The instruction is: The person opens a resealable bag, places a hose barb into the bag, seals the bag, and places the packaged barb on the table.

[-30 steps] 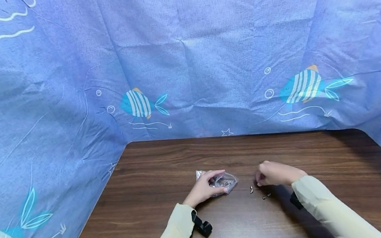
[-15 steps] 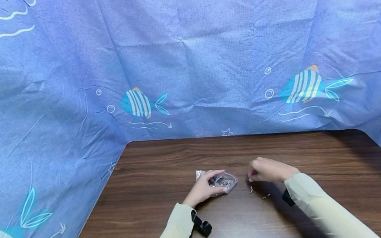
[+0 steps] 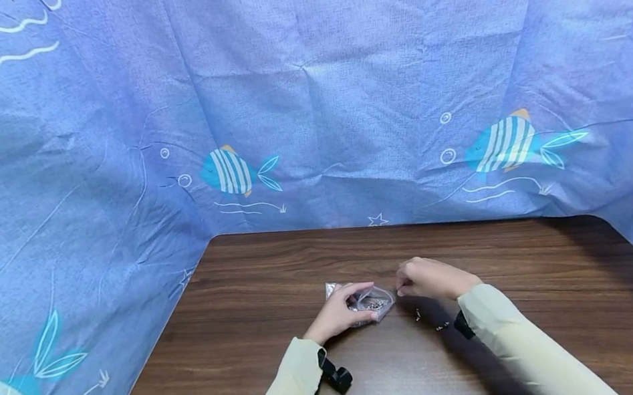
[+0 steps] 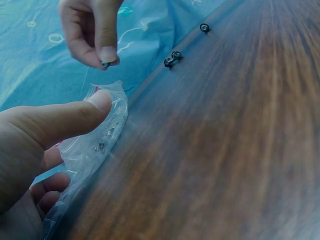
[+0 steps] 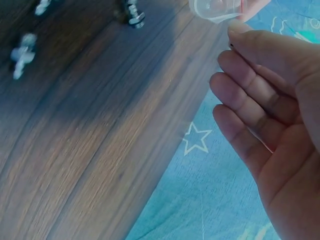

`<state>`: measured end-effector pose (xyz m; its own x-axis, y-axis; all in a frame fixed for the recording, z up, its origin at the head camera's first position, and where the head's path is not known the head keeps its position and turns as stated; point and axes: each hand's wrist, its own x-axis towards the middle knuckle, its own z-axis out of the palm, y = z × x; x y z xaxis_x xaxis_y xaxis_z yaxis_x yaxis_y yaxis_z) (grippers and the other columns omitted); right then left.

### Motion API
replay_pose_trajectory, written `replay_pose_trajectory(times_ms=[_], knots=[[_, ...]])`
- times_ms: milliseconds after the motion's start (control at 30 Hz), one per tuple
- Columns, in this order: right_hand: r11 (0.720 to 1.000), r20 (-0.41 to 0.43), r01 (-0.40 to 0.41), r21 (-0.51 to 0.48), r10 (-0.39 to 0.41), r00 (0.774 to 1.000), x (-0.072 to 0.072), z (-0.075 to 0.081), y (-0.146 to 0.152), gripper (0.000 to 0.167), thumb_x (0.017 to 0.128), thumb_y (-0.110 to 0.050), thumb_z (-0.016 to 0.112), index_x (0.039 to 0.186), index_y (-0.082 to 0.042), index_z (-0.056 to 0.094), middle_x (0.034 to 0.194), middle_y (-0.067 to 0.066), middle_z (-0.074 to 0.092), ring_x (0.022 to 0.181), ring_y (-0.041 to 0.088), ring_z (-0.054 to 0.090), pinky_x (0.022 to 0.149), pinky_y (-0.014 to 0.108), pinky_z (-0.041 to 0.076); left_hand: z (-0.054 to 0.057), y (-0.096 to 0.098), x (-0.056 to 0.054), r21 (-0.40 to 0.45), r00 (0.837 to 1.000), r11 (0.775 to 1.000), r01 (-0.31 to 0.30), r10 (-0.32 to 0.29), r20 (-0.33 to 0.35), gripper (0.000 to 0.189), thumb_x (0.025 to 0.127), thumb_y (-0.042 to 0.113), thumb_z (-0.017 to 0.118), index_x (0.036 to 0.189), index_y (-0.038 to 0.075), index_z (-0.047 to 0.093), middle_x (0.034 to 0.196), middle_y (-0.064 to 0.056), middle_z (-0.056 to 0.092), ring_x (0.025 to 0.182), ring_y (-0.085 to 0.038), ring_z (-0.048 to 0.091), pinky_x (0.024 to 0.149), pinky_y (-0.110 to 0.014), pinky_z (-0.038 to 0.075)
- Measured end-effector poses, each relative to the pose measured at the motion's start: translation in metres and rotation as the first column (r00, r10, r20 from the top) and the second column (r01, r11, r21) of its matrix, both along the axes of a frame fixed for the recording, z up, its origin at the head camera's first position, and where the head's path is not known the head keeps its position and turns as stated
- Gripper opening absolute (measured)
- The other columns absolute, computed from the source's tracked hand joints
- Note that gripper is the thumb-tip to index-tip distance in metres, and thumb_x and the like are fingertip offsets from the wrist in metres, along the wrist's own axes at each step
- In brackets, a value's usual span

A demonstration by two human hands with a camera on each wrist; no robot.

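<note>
A clear plastic zip bag (image 3: 390, 308) lies on the wooden table, its mouth spread toward the right. My left hand (image 3: 339, 314) grips it, thumb over the near side and fingers behind; small metal pieces (image 4: 102, 146) show through the plastic. Just right of the mouth, my right hand (image 3: 432, 278) pinches a tiny metal screw (image 4: 104, 64) between thumb and index finger, mostly hidden by the fingertips. Behind it on the table are a few more screws: one (image 4: 204, 28) stands apart, while others (image 4: 173, 59) lie close together.
The brown wood-grain table (image 3: 253, 267) ends at a blue fish-print cloth (image 3: 372, 115) hanging at the back and sides. A black wrist strap mount (image 3: 336, 373) hangs beneath the left cuff.
My right hand has moved left, past the loose screws, up to the bag's mouth, its fingertips still pinched. The left hand and the bag have stayed put.
</note>
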<state>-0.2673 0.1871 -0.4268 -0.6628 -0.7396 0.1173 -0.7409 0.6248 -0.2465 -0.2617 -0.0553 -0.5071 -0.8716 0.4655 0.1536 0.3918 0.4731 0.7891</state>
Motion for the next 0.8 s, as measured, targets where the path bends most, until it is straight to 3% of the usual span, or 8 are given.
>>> replay_pose_trajectory(times_ms=[233, 800], knots=[[1.0, -0.053, -0.003, -0.01, 0.002, 0.999, -0.001, 0.0, -0.011, 0.01, 0.084, -0.009, 0.071, 0.076, -0.013, 0.067, 0.074, -0.008, 0.061, 0.064, -0.002, 0.051, 0.061, 0.018, 0.048, 0.0, 0.0, 0.001, -0.002, 1.0, 1.0, 0.003, -0.003, 0.013, 0.059, 0.077, 0.034, 0.08, 0.132, 0.024, 0.06, 0.126, 0.001, 0.062, 0.107, -0.015, 0.05, 0.091, -0.03, 0.042], [0.999, -0.03, -0.025, -0.027, 0.025, 0.999, -0.005, -0.008, -0.025, 0.005, 0.082, -0.006, 0.072, 0.08, -0.01, 0.069, 0.077, -0.007, 0.061, 0.067, 0.0, 0.053, 0.063, 0.02, 0.048, 0.0, 0.0, 0.001, 0.001, 0.999, 1.0, 0.008, -0.008, 0.035, 0.059, 0.079, 0.034, 0.079, 0.133, 0.023, 0.058, 0.13, 0.002, 0.06, 0.116, -0.019, 0.05, 0.096, -0.035, 0.041]])
